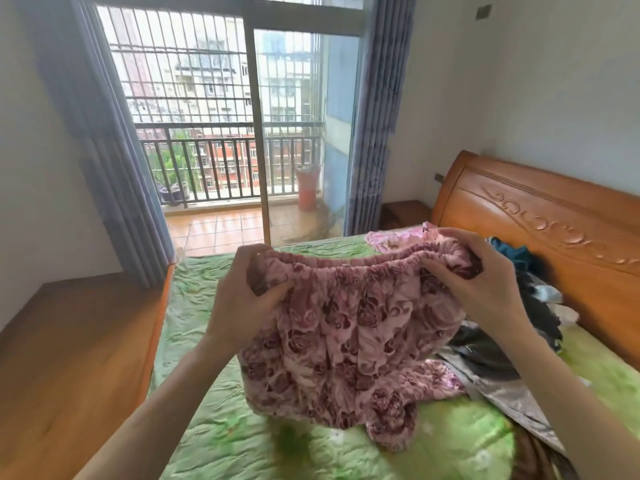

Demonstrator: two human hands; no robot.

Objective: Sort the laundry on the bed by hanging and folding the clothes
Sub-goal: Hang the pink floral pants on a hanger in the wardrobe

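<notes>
With the left hand [242,292] and right hand [474,271] each clenched on an end of the elastic waistband, the pink rose-print pants [346,334] hang over the green bed [214,438]; best pull the band taut and level before folding.

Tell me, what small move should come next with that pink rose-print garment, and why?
Probably lower it flat onto the green bedspread for folding. Both the left hand and right hand hold the rose-print garment by its elastic waistband, stretched out, while its lower part already bunches on the bed.
</notes>
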